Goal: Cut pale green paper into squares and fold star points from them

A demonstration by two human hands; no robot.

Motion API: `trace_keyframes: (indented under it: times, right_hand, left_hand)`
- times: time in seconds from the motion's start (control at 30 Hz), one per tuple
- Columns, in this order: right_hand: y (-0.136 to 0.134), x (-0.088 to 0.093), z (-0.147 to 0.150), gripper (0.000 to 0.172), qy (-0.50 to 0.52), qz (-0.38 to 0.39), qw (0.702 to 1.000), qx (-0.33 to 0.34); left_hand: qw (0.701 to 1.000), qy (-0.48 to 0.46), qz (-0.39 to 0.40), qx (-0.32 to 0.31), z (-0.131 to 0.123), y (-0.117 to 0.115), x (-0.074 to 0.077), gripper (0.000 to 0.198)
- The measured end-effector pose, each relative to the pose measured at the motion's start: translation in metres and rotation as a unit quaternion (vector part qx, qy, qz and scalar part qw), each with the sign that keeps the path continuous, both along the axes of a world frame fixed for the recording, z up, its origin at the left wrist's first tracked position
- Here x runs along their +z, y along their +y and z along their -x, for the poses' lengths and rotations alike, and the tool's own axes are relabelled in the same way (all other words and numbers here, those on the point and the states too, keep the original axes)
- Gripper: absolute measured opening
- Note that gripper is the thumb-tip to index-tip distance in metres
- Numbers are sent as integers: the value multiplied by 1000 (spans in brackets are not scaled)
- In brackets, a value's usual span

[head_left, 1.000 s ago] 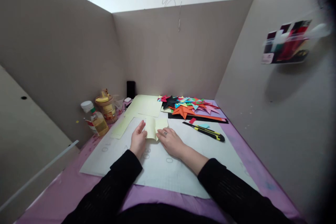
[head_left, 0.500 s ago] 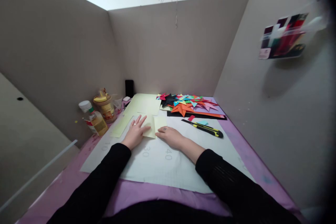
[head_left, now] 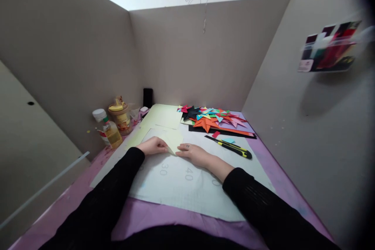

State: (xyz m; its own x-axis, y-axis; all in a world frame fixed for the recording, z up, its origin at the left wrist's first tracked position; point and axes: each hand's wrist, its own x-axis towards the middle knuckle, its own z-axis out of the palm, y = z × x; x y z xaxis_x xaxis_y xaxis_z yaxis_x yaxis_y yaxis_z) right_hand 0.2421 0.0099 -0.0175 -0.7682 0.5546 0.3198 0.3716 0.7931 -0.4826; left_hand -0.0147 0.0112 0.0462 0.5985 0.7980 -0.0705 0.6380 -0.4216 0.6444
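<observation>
A small sheet of pale yellow paper (head_left: 174,138) lies between my hands on a white sheet printed with numbers (head_left: 181,195). My left hand (head_left: 154,145) is closed, its thumb and fingers pinching the paper's near left edge, which is tilted up a little. My right hand (head_left: 193,153) has its fingers together on the paper's near right corner, close to the left fingertips. The part of the paper under the fingers is hidden. To the right of my right hand lies a black and yellow utility knife (head_left: 231,147).
Folded paper stars (head_left: 206,123) in many colours are heaped at the back on dark and orange sheets. Larger pale yellow sheets (head_left: 164,115) lie back left. A glue bottle (head_left: 113,134) and a lidded cup (head_left: 121,117) stand along the left edge. Grey panels (head_left: 202,54) enclose the table.
My left hand has gone from lying spread on the paper to pinching its near edge. My right hand stays by the near right corner. The view has shifted slightly.
</observation>
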Motion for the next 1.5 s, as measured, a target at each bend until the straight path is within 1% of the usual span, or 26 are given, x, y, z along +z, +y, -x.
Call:
trace_keyframes:
  times: [0.1,0.17,0.27,0.37,0.47,0.57,0.67,0.77,0.87,1.07,1.13,1.27,1.43,1.5]
  right_hand:
    - [0,2,0,31,7,-8,1000,12]
    - [-1,3,0,30,18,-13,999,23]
    - [-1,3,0,31,17,-15,999,26]
    - [-3,2,1,37,12,-1,1000,12]
    - [-4,2,4,46,27,12,1000,-5]
    - [-6,5,8,50,20,7,1000,-13]
    - [-7,9,10,47,-7,-6,1000,-16]
    - [-8,12,12,41,-30,-29,999,-10]
    - [-8,14,12,37,-41,-48,998,4]
    - [-9,14,12,39,-52,-50,997,21]
    - [-9,13,12,40,-47,-46,998,16]
    - [-10,11,11,41,-41,-39,998,7]
    - [-10,11,8,39,-37,-62,997,-9]
    - [-10,10,8,38,-36,-65,997,-17]
  left_hand:
    - [999,30,-11,39,-8,8,2,31]
    - [997,28,-38,56,-15,8,-2,30]
    - [996,-9,-69,62,-22,2,-12,28]
    - [990,-60,-114,54,-19,-2,-18,26]
    - [984,-73,-146,76,-9,0,-22,26]
    - [986,-55,-116,102,1,4,-27,28]
    - [988,-42,-97,109,3,5,-31,31]
    - [987,-45,-108,110,-3,6,-33,31]
    - [986,-40,-116,115,-11,11,-31,31]
    - [993,20,-82,83,-21,34,-28,25]
    - [992,26,-80,91,-23,38,-29,24]
    - [988,35,-95,115,-21,35,-31,24]
    - [990,36,-58,121,-11,24,-28,28]
    - [990,32,-59,121,-9,21,-27,30]
